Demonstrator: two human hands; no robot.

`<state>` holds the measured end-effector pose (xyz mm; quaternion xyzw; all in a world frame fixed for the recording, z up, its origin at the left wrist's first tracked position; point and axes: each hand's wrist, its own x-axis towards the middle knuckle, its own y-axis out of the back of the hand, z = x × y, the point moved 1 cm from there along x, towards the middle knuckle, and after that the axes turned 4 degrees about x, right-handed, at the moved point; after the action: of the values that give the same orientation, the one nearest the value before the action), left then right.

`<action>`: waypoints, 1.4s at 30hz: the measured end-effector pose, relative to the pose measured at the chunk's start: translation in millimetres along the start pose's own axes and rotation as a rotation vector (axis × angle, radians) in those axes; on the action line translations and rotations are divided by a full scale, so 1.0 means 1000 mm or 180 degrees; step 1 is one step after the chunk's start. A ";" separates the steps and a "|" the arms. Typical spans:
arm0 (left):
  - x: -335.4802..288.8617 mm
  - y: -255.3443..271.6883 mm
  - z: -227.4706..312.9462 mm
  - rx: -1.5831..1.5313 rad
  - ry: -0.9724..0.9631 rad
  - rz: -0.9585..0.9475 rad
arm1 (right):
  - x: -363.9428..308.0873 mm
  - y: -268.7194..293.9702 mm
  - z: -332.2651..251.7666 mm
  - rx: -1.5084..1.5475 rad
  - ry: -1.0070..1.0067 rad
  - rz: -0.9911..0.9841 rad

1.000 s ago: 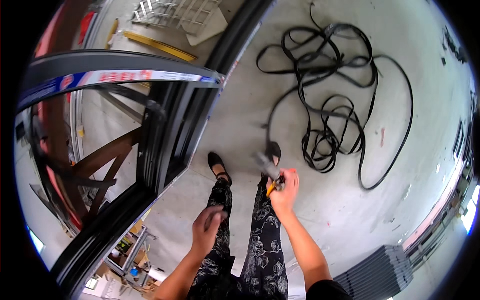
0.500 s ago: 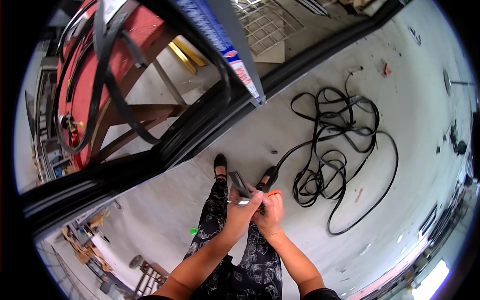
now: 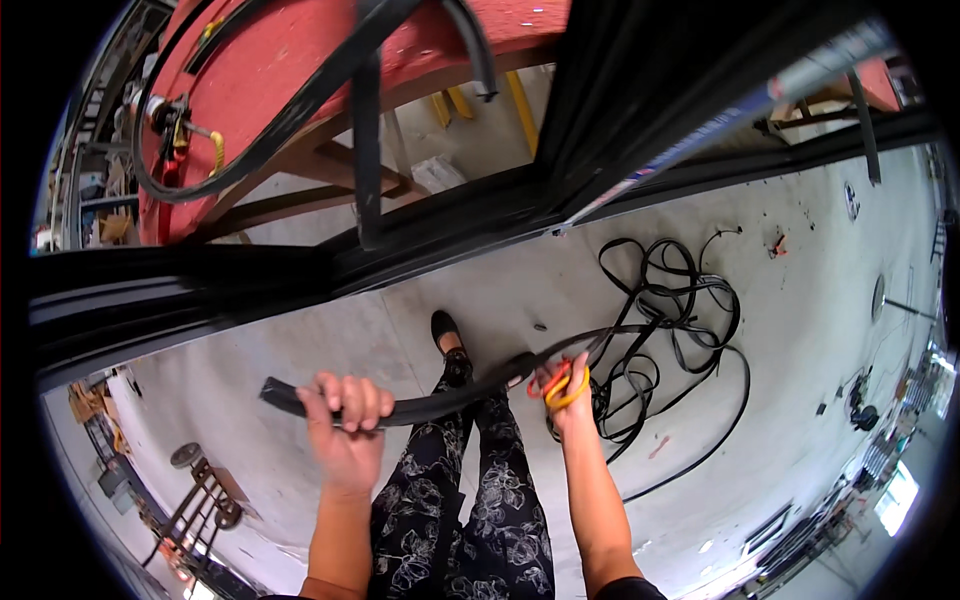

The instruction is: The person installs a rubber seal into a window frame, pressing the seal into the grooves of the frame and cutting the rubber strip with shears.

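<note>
A thick black rubber strip (image 3: 440, 403) stretches sideways in front of my legs. My left hand (image 3: 345, 425) has its fingers wrapped round it near the cut end, which sticks out to the left. Scissors with red and yellow handles (image 3: 566, 385) are in my right hand (image 3: 572, 400), close to the strip's right-hand stretch. Their blades are hard to make out. From there the strip appears to run on to the tangled black strip (image 3: 680, 300) on the floor at the right.
A black frame bar (image 3: 440, 240) crosses ahead of me. Beyond it stands a red-topped table (image 3: 440, 45) with black strips over it and a clamp-like tool (image 3: 175, 135). A wheeled metal cart (image 3: 205, 500) is at lower left. Small scraps (image 3: 778, 245) lie on the floor.
My hands were together before my legs. Now they are apart: the left has moved left with the strip's end, the right slightly right with the scissors. The view has turned too.
</note>
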<state>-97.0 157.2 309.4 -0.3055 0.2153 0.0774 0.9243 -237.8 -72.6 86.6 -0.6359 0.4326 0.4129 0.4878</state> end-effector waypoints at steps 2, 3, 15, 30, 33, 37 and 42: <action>0.007 0.012 0.020 -0.0232 -0.0050 0.0021 | 0.035 -0.017 -0.009 0.0487 0.0035 -0.0419; 0.011 0.021 0.031 -0.0359 -0.0073 0.0052 | 0.041 -0.029 -0.018 0.0495 -0.0091 -0.0231; 0.087 0.197 0.006 -0.0566 0.1354 0.0932 | -0.053 -0.150 -0.068 -0.0168 0.1304 -0.1789; 0.227 0.320 -0.114 -0.1062 0.1196 0.1827 | 0.134 -0.146 -0.068 -0.0382 0.0557 -0.0688; 0.236 0.343 -0.106 -0.1228 0.1053 0.1690 | 0.156 -0.132 -0.073 -0.0476 0.0045 -0.1665; 0.251 0.339 -0.121 -0.1355 0.1157 0.1928 | 0.172 -0.126 -0.093 -0.0459 -0.0008 -0.1842; 0.260 0.427 -0.132 -0.0831 0.1270 0.1917 | 0.199 -0.119 -0.080 -0.0477 0.0055 -0.0975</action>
<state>-27.7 423.9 -128.3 -0.3527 0.4593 0.3112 0.7535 -59.4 -161.9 -55.6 -0.7326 0.3029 0.3593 0.4925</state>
